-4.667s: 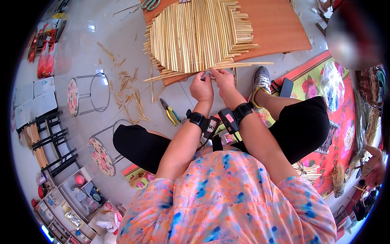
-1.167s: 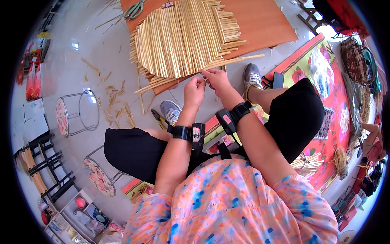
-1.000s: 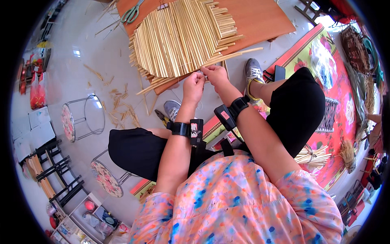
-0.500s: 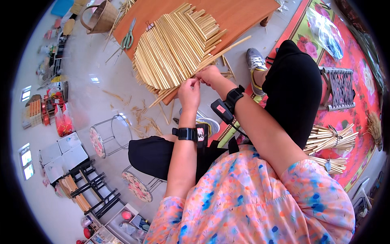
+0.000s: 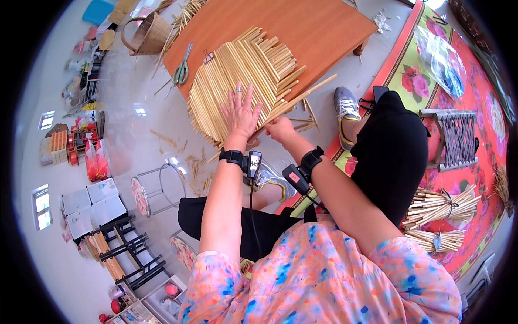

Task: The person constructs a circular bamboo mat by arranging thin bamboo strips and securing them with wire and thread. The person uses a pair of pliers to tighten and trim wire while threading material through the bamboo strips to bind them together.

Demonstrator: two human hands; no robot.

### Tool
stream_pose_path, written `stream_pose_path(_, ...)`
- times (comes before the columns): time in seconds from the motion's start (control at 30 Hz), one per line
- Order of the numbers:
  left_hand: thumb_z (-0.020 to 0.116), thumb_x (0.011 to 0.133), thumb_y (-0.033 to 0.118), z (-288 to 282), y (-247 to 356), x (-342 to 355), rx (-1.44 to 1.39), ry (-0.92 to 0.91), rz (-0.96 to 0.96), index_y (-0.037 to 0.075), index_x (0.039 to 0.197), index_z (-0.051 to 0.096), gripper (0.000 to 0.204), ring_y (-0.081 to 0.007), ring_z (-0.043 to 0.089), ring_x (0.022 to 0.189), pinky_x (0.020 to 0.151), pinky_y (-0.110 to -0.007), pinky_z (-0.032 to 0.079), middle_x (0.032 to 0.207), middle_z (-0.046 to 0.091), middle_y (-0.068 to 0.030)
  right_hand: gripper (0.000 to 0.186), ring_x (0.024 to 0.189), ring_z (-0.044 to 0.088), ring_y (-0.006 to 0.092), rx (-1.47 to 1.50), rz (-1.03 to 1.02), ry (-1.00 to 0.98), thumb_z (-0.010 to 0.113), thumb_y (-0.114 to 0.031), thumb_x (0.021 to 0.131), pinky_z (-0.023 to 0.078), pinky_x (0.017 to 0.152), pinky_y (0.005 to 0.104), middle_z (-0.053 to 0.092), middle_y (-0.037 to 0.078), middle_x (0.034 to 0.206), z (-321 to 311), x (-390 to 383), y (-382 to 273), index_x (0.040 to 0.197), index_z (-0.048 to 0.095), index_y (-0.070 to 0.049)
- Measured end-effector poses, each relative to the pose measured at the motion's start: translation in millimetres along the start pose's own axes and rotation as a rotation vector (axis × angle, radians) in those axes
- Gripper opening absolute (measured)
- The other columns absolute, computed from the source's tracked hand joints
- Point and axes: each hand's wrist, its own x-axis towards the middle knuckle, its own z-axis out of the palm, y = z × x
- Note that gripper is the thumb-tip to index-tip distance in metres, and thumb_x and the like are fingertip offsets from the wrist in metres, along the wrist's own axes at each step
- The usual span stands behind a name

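A rounded mat of straw-coloured stalks [image 5: 224, 81] lies at the near end of an orange-brown table [image 5: 302, 32], partly overhanging its edge. My left hand [image 5: 241, 114] rests flat on the mat's near part, fingers spread, a ring on one finger. Beside it, at the near edge, the fingers of my right hand [image 5: 280, 129] are curled closed; what they pinch is hidden. A longer stalk [image 5: 313, 92] runs along that edge and sticks out to the right. Scissors [image 5: 182, 71] with green handles lie left of the mat, and a small clip [image 5: 209, 56] sits on its far left edge.
Cut stalk pieces [image 5: 197, 167] litter the floor at left, near a round stool [image 5: 141, 197]. A wicker basket [image 5: 148, 35] stands far left. Tied stalk bundles [image 5: 442, 208], a folding stool [image 5: 455, 139] and a plastic bag [image 5: 440, 59] are on the flowered mat [image 5: 418, 81] at right.
My left hand has left its pinch beside the right hand and now lies spread on the stalk mat. My right hand stays at the near edge. The whole view has shifted slightly.
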Motion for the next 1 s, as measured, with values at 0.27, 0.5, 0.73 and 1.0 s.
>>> stream_pose_path(0.27,0.048,0.082,0.049,12,4,8,0.001,-0.052,0.020,0.027,0.141,0.025,0.067,-0.0355,0.009,0.136,0.099,-0.066,0.014,0.150,0.013,-0.0042,0.015,0.046,0.050,0.0090,0.064,0.096,-0.037,0.062,-0.018,0.076,0.039,0.042,0.0250,0.059,0.001,0.059,-3,1,-4,0.066,0.063,-0.006)
stream_pose_path(0.5,0.051,0.081,0.051,17,2,16,-0.024,-0.005,0.008,0.027,0.140,0.029,0.067,-0.0360,0.010,0.136,0.099,-0.069,0.013,0.148,0.018,-0.0046,0.016,0.043,0.046,0.0094,0.140,0.183,-0.050,0.061,-0.016,0.075,0.033,0.037,0.0242,0.056,0.002,0.056,-4,-9,-19,0.065,0.061,-0.005)
stream_pose_path(0.73,0.050,0.082,0.052,23,1,26,-0.027,0.012,0.007,0.028,0.140,0.028,0.066,-0.0365,0.011,0.135,0.099,-0.068,0.014,0.148,0.018,-0.0055,0.011,0.042,0.040,0.0063,0.480,0.345,-0.135,0.061,-0.011,0.078,0.025,0.034,0.0221,0.054,0.002,0.061,-11,-9,-15,0.072,0.055,-0.005)
stream_pose_path(1.0,0.069,0.070,0.017,-10,-5,16,-0.304,0.166,0.341,0.017,0.110,0.058,0.041,-0.0288,0.051,0.101,0.083,-0.041,0.043,0.117,0.047,-0.0100,0.012,0.043,0.043,0.0088,0.503,0.227,0.013,0.062,-0.015,0.078,0.029,0.036,0.0242,0.053,0.002,0.059,-7,-4,-2,0.073,0.058,-0.004)
